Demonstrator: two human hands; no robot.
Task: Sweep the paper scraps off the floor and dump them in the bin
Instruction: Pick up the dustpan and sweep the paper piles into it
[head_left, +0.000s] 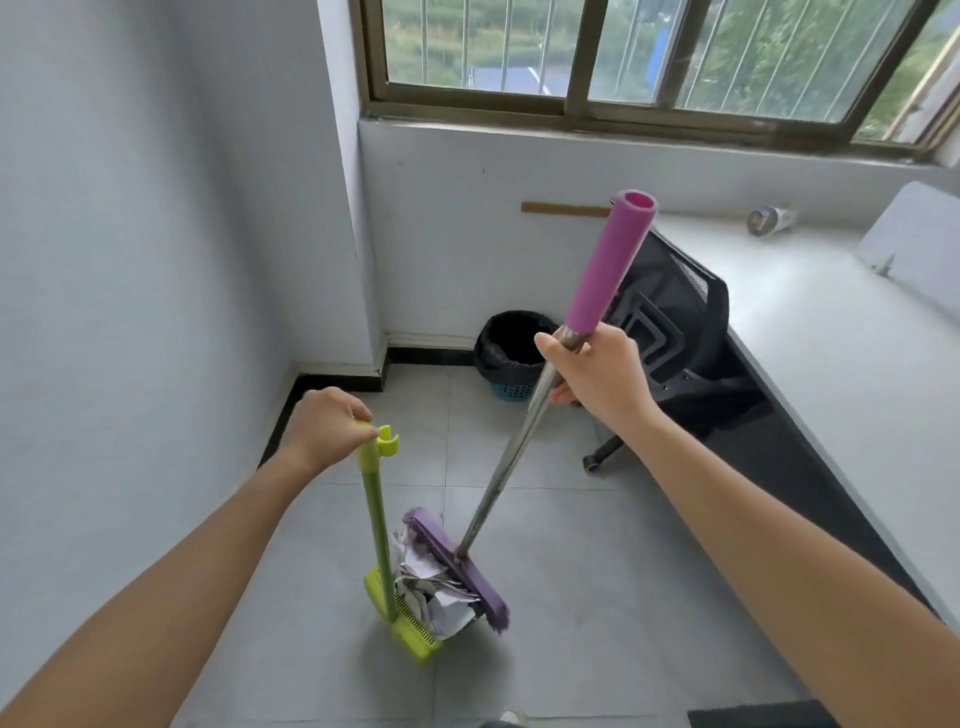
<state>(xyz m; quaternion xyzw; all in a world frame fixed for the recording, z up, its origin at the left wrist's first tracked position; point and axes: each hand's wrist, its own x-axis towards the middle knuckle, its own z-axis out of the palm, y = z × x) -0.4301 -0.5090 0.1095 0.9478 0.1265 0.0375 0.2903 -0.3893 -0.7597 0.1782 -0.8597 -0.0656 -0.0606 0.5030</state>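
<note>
The metal shaft of the broom (511, 452) is gripped by the right hand (597, 371) just below the purple grip, while the top of the green dustpan (402, 618) handle is clasped by the left hand (324, 426). The paper scraps (431, 587) are pressed between broom head and pan — on the tiled floor (571, 597). The bin (511, 353) is seen well apart, by the wall.

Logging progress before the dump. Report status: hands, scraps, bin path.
Left hand grips dustpan handle; right hand grips broom shaft. Paper scraps in dustpan, broom head against them. Bin ahead, chair beside it.
</note>
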